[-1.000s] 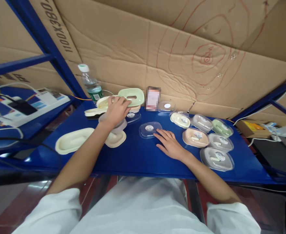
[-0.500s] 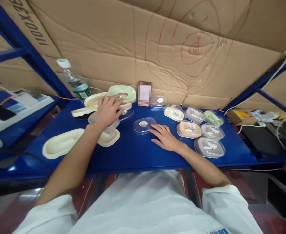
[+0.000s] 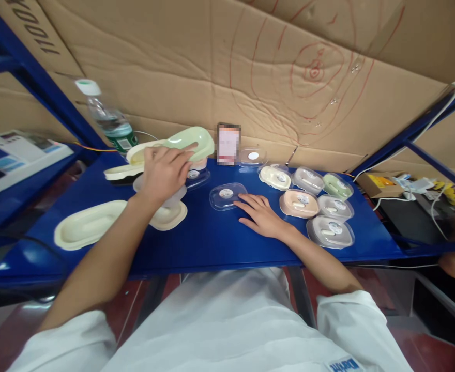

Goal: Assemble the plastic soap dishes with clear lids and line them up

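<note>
At the back left of the table, my left hand (image 3: 164, 173) is closed on the near rim of a green oval plastic dish (image 3: 192, 142), which is tilted. Beneath and beside it lie cream oval dishes (image 3: 129, 169), partly hidden by my hand, and a translucent piece (image 3: 176, 197). My right hand (image 3: 261, 213) lies flat with fingers spread, its fingertips on the edge of a clear plastic lid (image 3: 225, 195) with a round white label. A cream tray (image 3: 90, 225) rests near my left forearm.
Several lidded oval containers (image 3: 299, 203) stand at the right. A phone (image 3: 228, 144) leans on the cardboard wall (image 3: 173, 62), another clear lid (image 3: 253, 156) beside it. A water bottle (image 3: 113, 124) stands at the back left. Blue frame posts (image 3: 45, 88) flank the table (image 3: 208, 243).
My left hand has closed on the green dish, which now tilts with its left side lower. My right hand stays on the clear lid. The whole view has shifted slightly.
</note>
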Demonstrator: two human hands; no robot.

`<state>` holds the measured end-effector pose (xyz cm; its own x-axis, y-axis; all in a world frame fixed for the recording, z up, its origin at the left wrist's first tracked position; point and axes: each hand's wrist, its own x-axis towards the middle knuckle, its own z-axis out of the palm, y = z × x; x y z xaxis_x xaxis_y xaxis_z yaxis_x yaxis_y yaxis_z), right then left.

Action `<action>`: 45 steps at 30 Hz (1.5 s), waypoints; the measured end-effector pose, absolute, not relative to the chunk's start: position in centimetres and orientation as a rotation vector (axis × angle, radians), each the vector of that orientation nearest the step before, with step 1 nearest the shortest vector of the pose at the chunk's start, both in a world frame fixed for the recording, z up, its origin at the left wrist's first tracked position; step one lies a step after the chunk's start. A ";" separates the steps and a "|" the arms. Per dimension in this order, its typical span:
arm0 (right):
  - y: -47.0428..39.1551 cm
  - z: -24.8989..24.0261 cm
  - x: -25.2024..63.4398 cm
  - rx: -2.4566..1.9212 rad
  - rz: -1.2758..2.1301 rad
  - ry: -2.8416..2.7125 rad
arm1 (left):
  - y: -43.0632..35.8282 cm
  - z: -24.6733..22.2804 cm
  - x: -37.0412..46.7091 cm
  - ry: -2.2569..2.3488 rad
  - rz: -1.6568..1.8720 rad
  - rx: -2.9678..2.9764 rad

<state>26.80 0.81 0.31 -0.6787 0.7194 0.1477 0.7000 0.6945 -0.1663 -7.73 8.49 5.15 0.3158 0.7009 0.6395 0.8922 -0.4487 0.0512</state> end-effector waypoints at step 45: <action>5.6 2.3 27.6 -2.226 -0.209 -2.377 | 0.1 2.5 0.3 -0.753 -0.382 -3.079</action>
